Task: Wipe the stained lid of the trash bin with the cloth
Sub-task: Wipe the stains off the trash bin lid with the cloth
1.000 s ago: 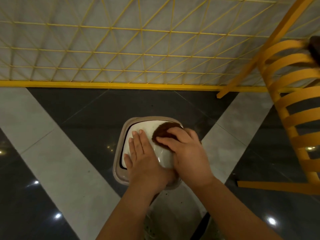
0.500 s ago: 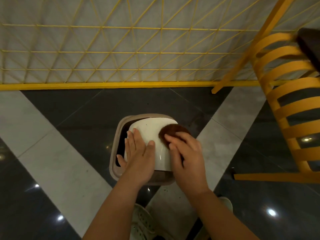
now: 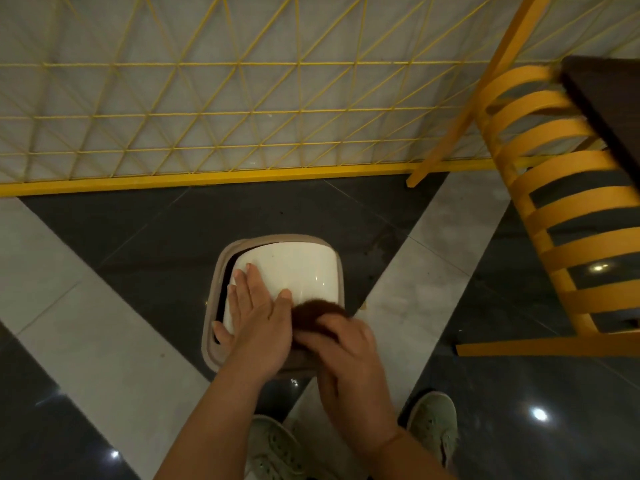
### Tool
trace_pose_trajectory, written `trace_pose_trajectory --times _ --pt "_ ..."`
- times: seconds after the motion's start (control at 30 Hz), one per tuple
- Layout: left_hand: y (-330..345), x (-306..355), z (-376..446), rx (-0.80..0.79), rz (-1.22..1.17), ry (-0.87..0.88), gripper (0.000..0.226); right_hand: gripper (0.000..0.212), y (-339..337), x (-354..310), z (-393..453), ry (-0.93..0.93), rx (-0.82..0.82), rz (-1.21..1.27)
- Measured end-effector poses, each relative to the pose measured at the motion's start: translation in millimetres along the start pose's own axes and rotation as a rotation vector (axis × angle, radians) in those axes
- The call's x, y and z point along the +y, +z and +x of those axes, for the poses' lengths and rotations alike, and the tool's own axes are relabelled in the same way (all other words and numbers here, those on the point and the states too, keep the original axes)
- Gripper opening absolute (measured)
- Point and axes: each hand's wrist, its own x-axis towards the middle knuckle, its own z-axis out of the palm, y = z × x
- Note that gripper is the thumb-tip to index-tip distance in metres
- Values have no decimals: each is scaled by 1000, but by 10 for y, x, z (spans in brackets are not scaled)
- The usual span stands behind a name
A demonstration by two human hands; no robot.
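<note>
Since half a second ago, the right hand [image 3: 349, 355] has pulled the dark brown fuzzy cloth [image 3: 317, 311] back from the far right part of the lid to its near right corner. That hand is curled over the cloth and presses it down on the lid, with the fingers [image 3: 323, 336] bent on top of it.

The left hand [image 3: 256, 318] lies flat and open on the left side of the shiny cream curved lid [image 3: 294, 268], holding nothing, just pressing. Its thumb tip touches the cloth's edge.

The lid sits on top of the small tan plastic trash bin [image 3: 214, 271], tilted, with a dark gap along its left edge. What is inside the bin cannot be seen.

The bin stands on the dark and grey tiled floor [image 3: 104, 341], near the yellow wire fence [image 3: 207, 116]. 2 pale green shoes [image 3: 434, 420] show near the bottom edge. The yellow slatted chair [image 3: 561, 209] stands well apart at the right.
</note>
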Motion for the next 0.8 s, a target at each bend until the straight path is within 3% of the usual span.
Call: trace_pose_trajectory --times 0.07,0.2,0.37,0.5,0.8 --pt "20 14 -2 17 10 0 70 36 36 85 -182 -7 25 62" --pt "51 23 32 85 84 22 85 36 50 182 -80 282 138 271" --pt "61 18 38 105 109 14 90 36 7 162 601 462 133 314" --pt "85 35 42 145 123 0 92 38 95 350 685 694 48 347" --pt "72 46 72 164 145 32 92 31 29 184 88 789 -35 393"
